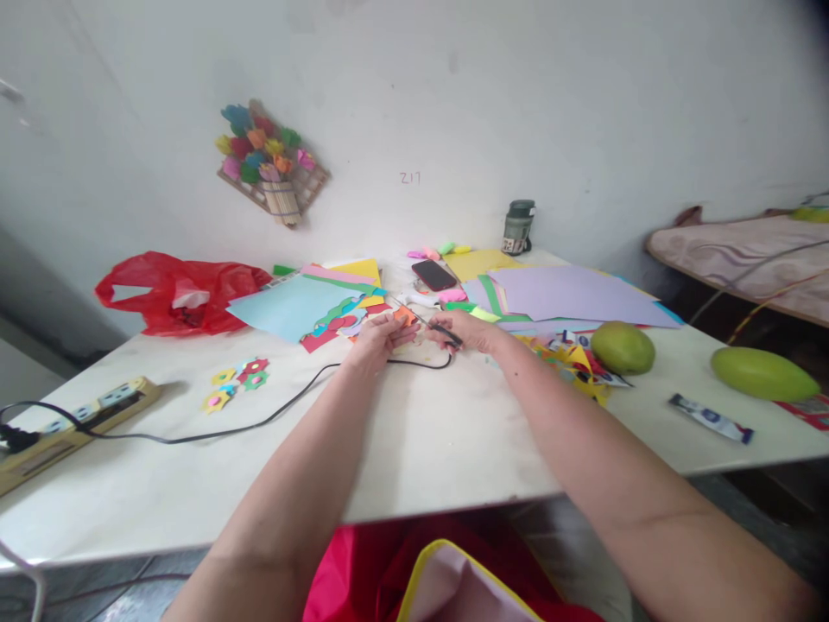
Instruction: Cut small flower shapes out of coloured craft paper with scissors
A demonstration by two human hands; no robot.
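My left hand (382, 339) is closed on a small orange paper piece (406, 314) near the middle of the white table (440, 441). Just to its right, my right hand (463, 332) grips scissors by their black handles (446, 333). The blades point left toward the orange paper; whether they touch it is too small to tell. Beyond my left hand lie red, green and yellow paper scraps (340, 321). Small paper flowers (254, 373) rest on the table to the left. A black cable runs below both hands.
At the left are a red plastic bag (187, 298) and a power strip (84, 423). Behind the hands lie a phone (433, 275) and purple paper (576, 294). To the right are green fruits (623, 347), a tube (711, 419) and a bottle (519, 228).
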